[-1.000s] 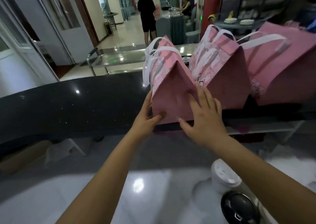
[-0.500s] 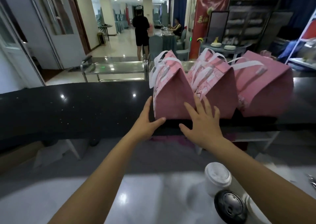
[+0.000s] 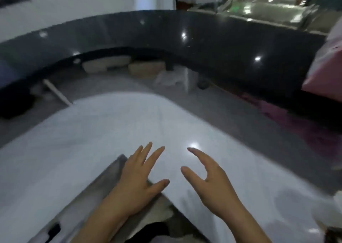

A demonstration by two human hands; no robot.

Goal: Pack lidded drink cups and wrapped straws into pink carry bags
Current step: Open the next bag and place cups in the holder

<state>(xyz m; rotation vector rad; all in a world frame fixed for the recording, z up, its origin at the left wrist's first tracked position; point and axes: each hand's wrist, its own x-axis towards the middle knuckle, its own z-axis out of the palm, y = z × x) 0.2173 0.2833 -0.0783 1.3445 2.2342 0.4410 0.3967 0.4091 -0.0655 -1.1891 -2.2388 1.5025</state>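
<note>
Both hands hold nothing. The left hand (image 3: 140,179) is flat with fingers spread and the right hand (image 3: 212,183) is loosely curved, both over a smooth, shiny white surface (image 3: 92,141). A blurry pink bag (image 3: 325,76) sits far right on the curved, glossy black surface (image 3: 203,39).

Blurred corner of a pink bag (image 3: 327,76) at the right edge; indistinct shapes (image 3: 144,69) under the black counter (image 3: 185,39)

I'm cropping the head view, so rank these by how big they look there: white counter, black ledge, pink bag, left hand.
1. white counter
2. black ledge
3. pink bag and left hand: look alike; the bag is cut by the frame edge and the hand is nearer the camera, so unranked.
</note>
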